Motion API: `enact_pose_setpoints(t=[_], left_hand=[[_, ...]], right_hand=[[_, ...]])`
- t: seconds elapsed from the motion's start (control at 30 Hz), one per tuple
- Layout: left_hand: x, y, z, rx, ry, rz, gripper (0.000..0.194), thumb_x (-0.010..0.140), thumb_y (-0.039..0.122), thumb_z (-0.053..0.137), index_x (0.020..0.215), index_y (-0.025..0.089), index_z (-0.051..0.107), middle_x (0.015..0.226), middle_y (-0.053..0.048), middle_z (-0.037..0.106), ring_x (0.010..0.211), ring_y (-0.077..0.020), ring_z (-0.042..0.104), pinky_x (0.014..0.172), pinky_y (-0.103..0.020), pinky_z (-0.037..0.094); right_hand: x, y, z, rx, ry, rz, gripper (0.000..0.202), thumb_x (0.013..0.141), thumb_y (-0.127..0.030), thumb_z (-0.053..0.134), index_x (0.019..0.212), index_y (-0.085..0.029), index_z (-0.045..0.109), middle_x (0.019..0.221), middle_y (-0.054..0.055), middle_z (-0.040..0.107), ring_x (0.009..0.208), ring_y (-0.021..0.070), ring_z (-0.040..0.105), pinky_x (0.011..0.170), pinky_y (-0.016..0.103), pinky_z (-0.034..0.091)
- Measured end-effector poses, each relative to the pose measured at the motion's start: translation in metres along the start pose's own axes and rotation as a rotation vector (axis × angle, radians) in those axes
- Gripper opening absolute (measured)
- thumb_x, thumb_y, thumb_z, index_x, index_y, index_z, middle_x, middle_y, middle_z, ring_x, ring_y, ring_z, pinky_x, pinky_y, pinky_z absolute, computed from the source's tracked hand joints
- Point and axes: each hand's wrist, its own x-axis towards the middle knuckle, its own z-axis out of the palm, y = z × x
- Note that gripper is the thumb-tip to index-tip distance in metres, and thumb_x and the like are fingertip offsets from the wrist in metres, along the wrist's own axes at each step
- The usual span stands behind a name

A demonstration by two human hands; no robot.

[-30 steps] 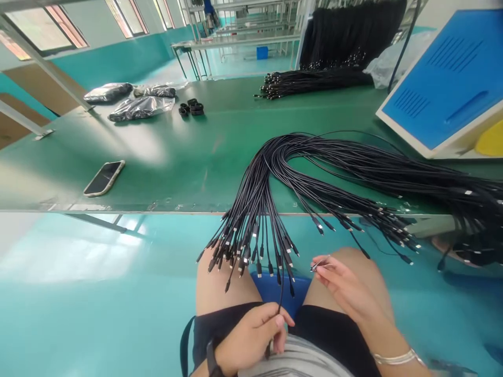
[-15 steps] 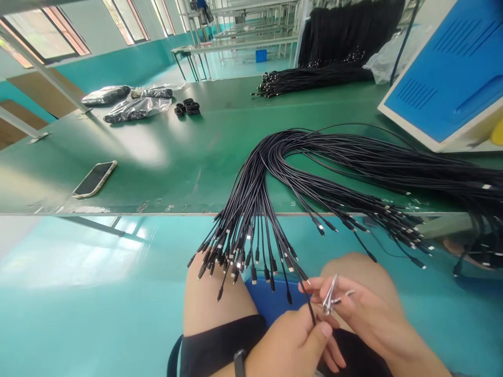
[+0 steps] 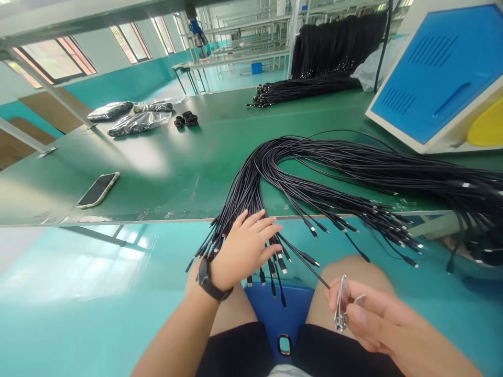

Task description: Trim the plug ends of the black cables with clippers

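Observation:
A thick bundle of black cables [image 3: 330, 152] lies bent over the green table, its connector ends hanging past the front edge. My left hand [image 3: 247, 246], with a dark band on the wrist, rests over the hanging ends with fingers spread. Lower right, my right hand [image 3: 365, 309] is closed round a silver nail clipper [image 3: 341, 306]. One cable runs from the bundle to the fingertips of this hand; its end is hidden there.
A phone [image 3: 98, 190] lies on the green table [image 3: 176, 178] at the left. Behind are plastic bags [image 3: 139, 121], small black coils [image 3: 186, 120] and another cable bundle [image 3: 306, 88]. A blue and white machine [image 3: 436, 78] stands at the right.
My left hand has left the cable near my right hand and moved up and left onto the hanging ends, its fingers now spread. My right hand has shifted slightly right with the clipper.

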Motion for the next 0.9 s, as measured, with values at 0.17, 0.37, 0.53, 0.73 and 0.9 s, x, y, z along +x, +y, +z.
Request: enact_pose_setpoints(t=[0.17, 0.37, 0.53, 0.73, 0.9], left_hand=[[0.006, -0.019, 0.015, 0.093, 0.095, 0.038, 0.023, 0.096, 0.015, 0.056, 0.117, 0.02, 0.064, 0.119, -0.006, 0.071, 0.12, -0.0242, 0.059, 0.113, -0.049, 0.04], [-0.047, 0.034, 0.041, -0.169, 0.461, -0.386, 0.019, 0.095, 0.009, 0.047, 0.105, 0.02, 0.058, 0.11, -0.008, 0.063, 0.108, -0.0223, 0.061, 0.094, -0.038, 0.051], [-0.114, 0.075, 0.094, -0.701, 0.357, -0.848, 0.02, 0.098, 0.029, 0.054, 0.116, 0.02, 0.054, 0.116, -0.01, 0.061, 0.101, -0.0214, 0.064, 0.092, -0.038, 0.053], [-0.129, 0.092, 0.141, -1.306, -0.174, -0.769, 0.045, 0.095, 0.032, 0.06, 0.137, 0.015, 0.057, 0.131, -0.015, 0.065, 0.116, -0.0256, 0.063, 0.098, -0.039, 0.051], [-0.116, 0.095, 0.142, -1.428, -0.167, -0.833, 0.027, 0.093, 0.036, 0.062, 0.102, 0.012, 0.07, 0.095, -0.01, 0.075, 0.086, -0.0192, 0.068, 0.079, -0.03, 0.052]], right_hand=[[0.008, 0.014, 0.001, 0.047, -0.123, 0.025, 0.051, 0.083, -0.068, 0.066, 0.091, -0.018, 0.06, 0.056, -0.008, 0.027, 0.051, 0.0053, 0.017, 0.049, 0.023, 0.012], [0.038, 0.044, 0.02, 0.148, -0.098, 0.007, 0.049, 0.085, -0.064, 0.066, 0.088, -0.016, 0.061, 0.063, -0.005, 0.035, 0.052, 0.0051, 0.022, 0.048, 0.023, 0.014], [0.072, 0.071, 0.022, 0.136, -0.019, -0.099, 0.045, 0.083, -0.06, 0.071, 0.086, -0.015, 0.066, 0.067, -0.002, 0.047, 0.057, 0.0086, 0.033, 0.053, 0.024, 0.025], [0.098, 0.106, 0.021, 0.243, 0.112, -0.214, 0.043, 0.081, -0.062, 0.071, 0.08, -0.019, 0.069, 0.087, 0.005, 0.061, 0.089, 0.0193, 0.052, 0.083, 0.032, 0.041], [0.095, 0.105, 0.026, 0.348, 0.194, -0.286, 0.041, 0.079, -0.062, 0.072, 0.08, -0.021, 0.067, 0.088, 0.006, 0.062, 0.087, 0.021, 0.054, 0.081, 0.035, 0.045]])
